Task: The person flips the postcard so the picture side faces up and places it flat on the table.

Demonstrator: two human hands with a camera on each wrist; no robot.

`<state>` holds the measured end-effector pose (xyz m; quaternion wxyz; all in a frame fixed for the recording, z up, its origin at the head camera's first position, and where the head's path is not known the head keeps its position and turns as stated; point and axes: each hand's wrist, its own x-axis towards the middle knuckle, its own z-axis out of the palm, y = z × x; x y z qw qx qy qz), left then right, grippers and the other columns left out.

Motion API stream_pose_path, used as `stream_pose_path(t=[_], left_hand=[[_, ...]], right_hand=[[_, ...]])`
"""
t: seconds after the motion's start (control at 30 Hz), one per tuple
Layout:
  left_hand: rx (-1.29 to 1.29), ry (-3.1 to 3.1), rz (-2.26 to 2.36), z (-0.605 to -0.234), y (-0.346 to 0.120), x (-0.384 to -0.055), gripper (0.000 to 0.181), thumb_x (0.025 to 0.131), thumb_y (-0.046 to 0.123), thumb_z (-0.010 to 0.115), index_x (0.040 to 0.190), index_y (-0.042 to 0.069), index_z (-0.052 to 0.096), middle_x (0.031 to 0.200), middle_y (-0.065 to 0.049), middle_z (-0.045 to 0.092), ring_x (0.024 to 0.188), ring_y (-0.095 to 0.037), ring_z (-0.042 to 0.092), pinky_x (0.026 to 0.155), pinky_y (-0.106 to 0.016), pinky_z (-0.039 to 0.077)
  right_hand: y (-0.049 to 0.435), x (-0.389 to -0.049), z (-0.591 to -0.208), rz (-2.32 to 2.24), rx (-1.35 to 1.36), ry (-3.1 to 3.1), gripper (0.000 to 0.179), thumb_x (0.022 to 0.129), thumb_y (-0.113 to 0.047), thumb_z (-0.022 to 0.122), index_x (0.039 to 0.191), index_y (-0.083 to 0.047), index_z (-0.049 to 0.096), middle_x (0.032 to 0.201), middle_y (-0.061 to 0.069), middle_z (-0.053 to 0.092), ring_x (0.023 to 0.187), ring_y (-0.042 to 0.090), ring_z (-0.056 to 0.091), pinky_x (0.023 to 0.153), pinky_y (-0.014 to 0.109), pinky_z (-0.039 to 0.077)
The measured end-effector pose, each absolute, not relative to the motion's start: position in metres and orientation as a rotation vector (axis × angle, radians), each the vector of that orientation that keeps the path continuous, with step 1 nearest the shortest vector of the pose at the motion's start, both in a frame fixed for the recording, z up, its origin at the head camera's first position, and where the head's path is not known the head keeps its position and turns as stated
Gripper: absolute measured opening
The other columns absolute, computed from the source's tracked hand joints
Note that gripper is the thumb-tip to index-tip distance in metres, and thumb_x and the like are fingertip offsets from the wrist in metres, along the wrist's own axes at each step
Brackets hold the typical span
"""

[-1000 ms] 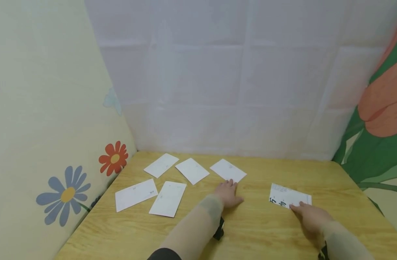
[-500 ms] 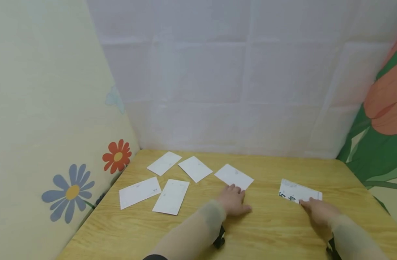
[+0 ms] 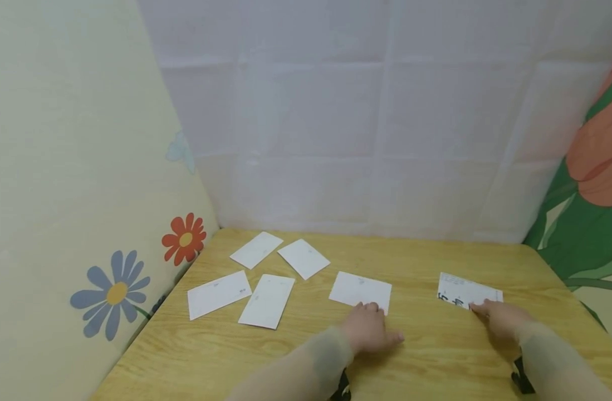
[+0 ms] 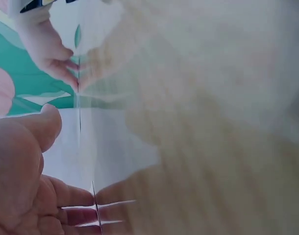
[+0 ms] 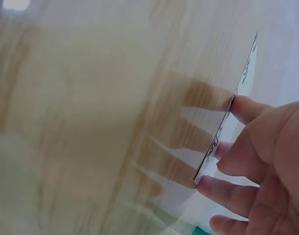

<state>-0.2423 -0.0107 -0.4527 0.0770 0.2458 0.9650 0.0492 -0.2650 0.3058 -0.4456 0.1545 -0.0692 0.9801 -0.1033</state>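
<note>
My left hand (image 3: 368, 328) has its fingertips on the near edge of a white card (image 3: 361, 288) near the table's middle. Its fingers reach forward and its thumb points out to the right; in the left wrist view the fingertips (image 4: 81, 197) meet the card where it lies flat. Further right, my right hand (image 3: 503, 318) touches the near edge of a card with dark handwritten characters (image 3: 468, 289). The right wrist view shows its fingertips spread along that card (image 5: 247, 73), which is seen nearly edge-on.
Several white cards lie left of my hands: two at the back (image 3: 256, 250) (image 3: 304, 259) and two nearer, one turned sideways (image 3: 219, 295) and one upright (image 3: 267, 301). The wooden table (image 3: 185, 367) meets a pale cloth (image 3: 361, 139) behind.
My left hand has slid its card towards me and turned it straighter. The right hand stays at the written card. The view has shifted slightly.
</note>
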Motion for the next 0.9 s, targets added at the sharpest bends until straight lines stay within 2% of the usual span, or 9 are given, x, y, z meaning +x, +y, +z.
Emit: stream_pose_path(t=[0.1, 0.3, 0.43, 0.53, 0.6, 0.9], left_hand=[[0.742, 2.874, 0.171, -0.451, -0.014, -0.235, 0.075, 0.089, 0.067, 0.047, 0.13, 0.006, 0.058, 0.135, -0.006, 0.053, 0.127, -0.02, 0.046, 0.109, -0.032, 0.03], [0.844, 2.839, 0.097, -0.45, -0.025, -0.22, 0.078, 0.09, 0.067, 0.045, 0.141, 0.009, 0.048, 0.145, -0.003, 0.044, 0.133, -0.019, 0.04, 0.108, -0.029, 0.031], [0.868, 2.831, 0.097, -0.451, -0.032, -0.217, 0.077, 0.088, 0.071, 0.043, 0.143, 0.017, 0.046, 0.143, 0.002, 0.043, 0.134, -0.022, 0.035, 0.11, -0.044, 0.029], [0.824, 2.804, 0.167, -0.452, -0.035, -0.216, 0.075, 0.087, 0.072, 0.044, 0.145, 0.024, 0.044, 0.143, 0.004, 0.042, 0.135, -0.025, 0.032, 0.107, -0.057, 0.028], [0.803, 2.781, 0.204, -0.451, -0.037, -0.216, 0.073, 0.087, 0.071, 0.045, 0.145, 0.026, 0.044, 0.142, 0.005, 0.042, 0.135, -0.026, 0.032, 0.104, -0.061, 0.028], [0.85, 2.787, 0.161, -0.45, -0.04, -0.199, 0.069, 0.087, 0.072, 0.043, 0.143, 0.031, 0.046, 0.137, 0.01, 0.046, 0.127, -0.021, 0.039, 0.101, -0.054, 0.035]], right_hand=[[0.307, -0.267, -0.446, -0.292, -0.201, 2.804, 0.041, 0.098, -0.001, 0.04, 0.136, -0.007, 0.053, 0.136, 0.036, 0.042, 0.122, 0.057, 0.039, 0.098, 0.066, 0.03], [0.309, -0.268, -0.446, -0.324, -0.199, 2.799, 0.044, 0.096, 0.004, 0.041, 0.137, -0.006, 0.052, 0.137, 0.037, 0.04, 0.122, 0.058, 0.037, 0.098, 0.067, 0.029], [0.311, -0.268, -0.446, -0.329, -0.202, 2.801, 0.044, 0.095, 0.004, 0.042, 0.137, -0.007, 0.052, 0.137, 0.036, 0.04, 0.122, 0.058, 0.037, 0.098, 0.067, 0.029], [0.311, -0.268, -0.446, -0.331, -0.201, 2.802, 0.046, 0.093, 0.007, 0.043, 0.137, -0.007, 0.052, 0.137, 0.036, 0.04, 0.123, 0.057, 0.037, 0.098, 0.067, 0.029], [0.312, -0.268, -0.446, -0.326, -0.21, 2.806, 0.047, 0.093, 0.008, 0.044, 0.137, -0.006, 0.052, 0.137, 0.036, 0.04, 0.123, 0.057, 0.037, 0.098, 0.066, 0.029], [0.314, -0.268, -0.449, -0.348, -0.19, 2.814, 0.05, 0.091, 0.009, 0.045, 0.137, -0.008, 0.052, 0.139, 0.035, 0.038, 0.124, 0.057, 0.035, 0.099, 0.067, 0.027]])
